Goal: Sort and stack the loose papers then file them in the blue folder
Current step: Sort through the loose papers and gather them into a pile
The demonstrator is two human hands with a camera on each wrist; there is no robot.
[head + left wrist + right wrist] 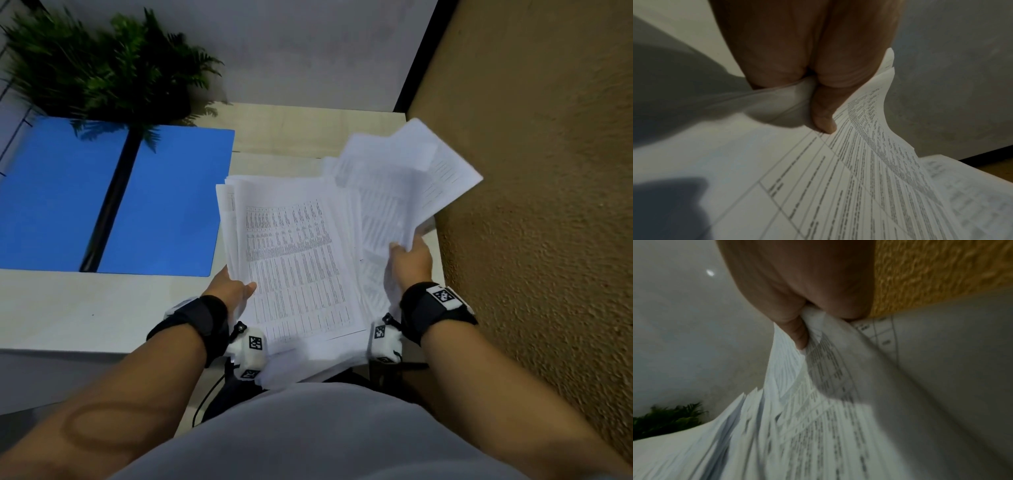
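Observation:
A thick, uneven sheaf of printed white papers (294, 253) is held up over the desk, in front of my body. My left hand (233, 291) grips its lower left edge, thumb on the top sheet (838, 186). My right hand (409, 258) grips a second, fanned bundle (404, 178) that sticks out up and to the right, half tucked under the first. In the right wrist view the thumb pinches the paper edges (818, 386). The blue folder (113, 198) lies open and flat on the desk at the left, with a black spine down its middle.
A green fern plant (102, 65) stands behind the folder and overhangs its top. A rough ochre wall (548, 205) runs close along the right side of the papers. The pale desk (85, 308) extends below the folder.

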